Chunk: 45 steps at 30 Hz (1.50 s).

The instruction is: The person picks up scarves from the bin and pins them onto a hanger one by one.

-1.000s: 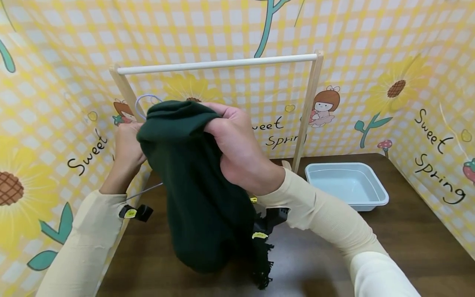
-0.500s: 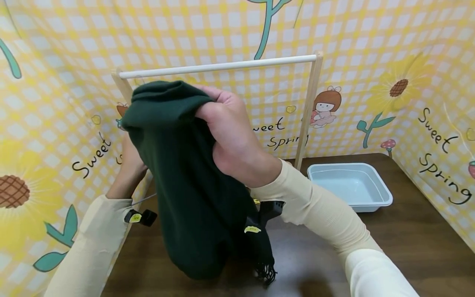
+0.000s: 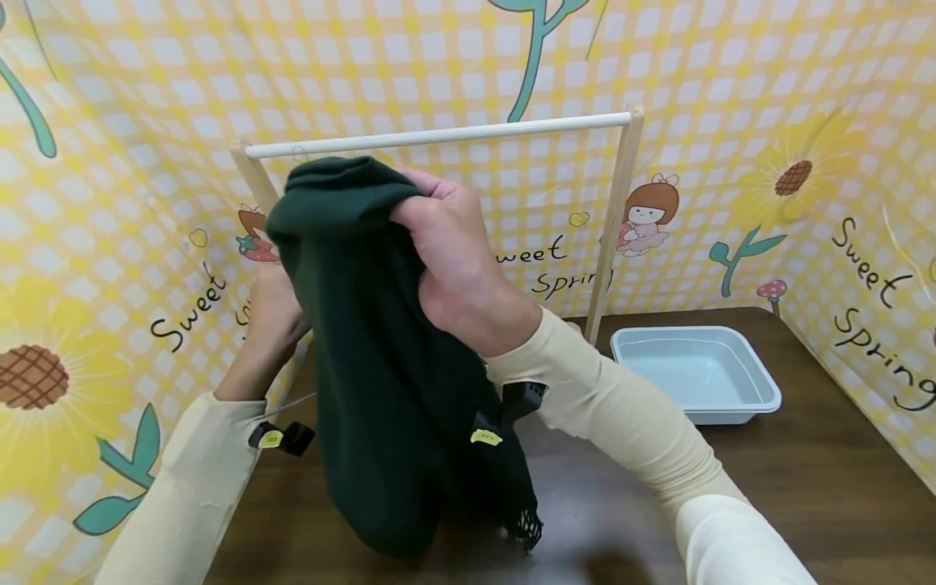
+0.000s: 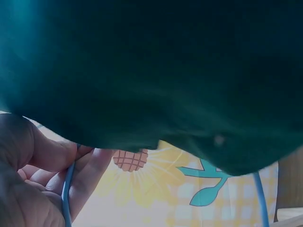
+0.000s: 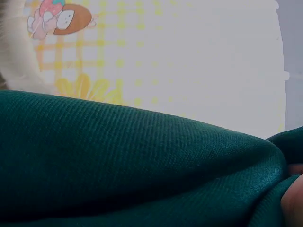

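A dark green scarf with a black fringe hangs in folds over the table, gathered at its top. My right hand pinches its upper right edge between thumb and fingers; in the right wrist view a fingertip presses into the ribbed cloth. My left hand is partly behind the scarf. In the left wrist view that hand holds a thin blue clothes hanger between thumb and fingers. Another stretch of the blue hanger shows below the scarf at the right; the scarf hides its upper part.
A wooden rack with a white rail stands behind the scarf. To the right, a pale blue plastic basin sits on the brown wooden table. Yellow checked cloth with printed flowers surrounds the table on the back and sides.
Both hands and the scarf have risen toward the rail, then shifted slightly. The hanger's hook loop, seen left of the scarf earlier, is now mostly covered by it.
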Available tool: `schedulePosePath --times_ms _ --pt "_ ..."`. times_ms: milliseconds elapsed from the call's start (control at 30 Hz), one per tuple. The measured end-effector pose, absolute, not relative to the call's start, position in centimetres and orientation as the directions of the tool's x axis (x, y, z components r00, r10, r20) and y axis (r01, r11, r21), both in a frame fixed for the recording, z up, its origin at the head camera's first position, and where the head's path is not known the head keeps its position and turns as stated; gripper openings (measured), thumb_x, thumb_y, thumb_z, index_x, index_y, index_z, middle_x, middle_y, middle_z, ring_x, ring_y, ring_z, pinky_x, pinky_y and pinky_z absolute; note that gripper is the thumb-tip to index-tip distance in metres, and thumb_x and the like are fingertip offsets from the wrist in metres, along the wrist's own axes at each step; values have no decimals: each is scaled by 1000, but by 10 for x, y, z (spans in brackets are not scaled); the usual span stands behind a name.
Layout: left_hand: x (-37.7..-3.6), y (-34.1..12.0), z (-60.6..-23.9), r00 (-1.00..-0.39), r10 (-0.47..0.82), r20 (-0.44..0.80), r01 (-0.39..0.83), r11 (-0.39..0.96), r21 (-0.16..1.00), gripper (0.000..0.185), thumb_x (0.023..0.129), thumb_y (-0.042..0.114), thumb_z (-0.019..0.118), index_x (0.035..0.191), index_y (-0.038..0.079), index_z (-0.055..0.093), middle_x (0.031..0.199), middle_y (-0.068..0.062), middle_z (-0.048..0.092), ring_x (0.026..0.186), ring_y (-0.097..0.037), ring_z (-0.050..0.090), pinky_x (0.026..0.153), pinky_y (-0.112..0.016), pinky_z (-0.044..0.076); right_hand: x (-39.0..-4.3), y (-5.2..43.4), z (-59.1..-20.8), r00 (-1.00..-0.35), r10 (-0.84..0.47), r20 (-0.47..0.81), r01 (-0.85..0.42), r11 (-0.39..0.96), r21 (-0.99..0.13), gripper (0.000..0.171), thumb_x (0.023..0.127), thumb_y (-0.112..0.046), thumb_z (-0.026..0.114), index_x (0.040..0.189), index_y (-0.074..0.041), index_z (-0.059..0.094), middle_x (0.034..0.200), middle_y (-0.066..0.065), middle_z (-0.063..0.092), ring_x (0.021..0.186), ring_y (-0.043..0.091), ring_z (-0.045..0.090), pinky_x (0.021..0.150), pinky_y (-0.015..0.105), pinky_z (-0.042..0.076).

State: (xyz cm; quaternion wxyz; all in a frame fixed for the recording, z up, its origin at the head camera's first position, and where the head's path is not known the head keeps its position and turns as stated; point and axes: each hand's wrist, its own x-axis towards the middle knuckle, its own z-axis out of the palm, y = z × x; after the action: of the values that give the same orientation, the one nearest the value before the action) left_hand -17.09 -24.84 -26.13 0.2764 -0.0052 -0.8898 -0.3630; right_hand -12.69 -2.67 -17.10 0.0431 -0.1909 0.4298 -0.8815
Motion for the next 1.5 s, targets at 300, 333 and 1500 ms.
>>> schedulePosePath --times_ms 300,333,1500 --pt "-172 -240 -255 -919 -208 335 167 565 808 20 87 -7 52 77 -6 70 51 19 51 50 3 54 49 -13 48 -154 -38 -213 -985 -76 152 -79 -588 -805 20 92 9 59 107 7 72 95 0 64 89 12 58 85 24 49" --pt "-173 -239 -254 -924 -213 319 156 552 819 18 87 -7 53 81 -8 71 53 20 53 52 4 55 51 -13 51 -156 -40 -219 -990 -48 133 -81 -583 -808 21 91 8 60 107 6 73 96 0 65 91 12 58 86 24 50" --pt "-159 -224 -245 -984 -36 176 175 37 984 29 95 -11 58 78 6 75 74 -6 76 69 -19 77 68 -31 63 -220 -60 -317 -997 80 4 -3 10 -1000 8 85 -12 79 85 -5 77 93 7 72 88 17 58 84 30 50"
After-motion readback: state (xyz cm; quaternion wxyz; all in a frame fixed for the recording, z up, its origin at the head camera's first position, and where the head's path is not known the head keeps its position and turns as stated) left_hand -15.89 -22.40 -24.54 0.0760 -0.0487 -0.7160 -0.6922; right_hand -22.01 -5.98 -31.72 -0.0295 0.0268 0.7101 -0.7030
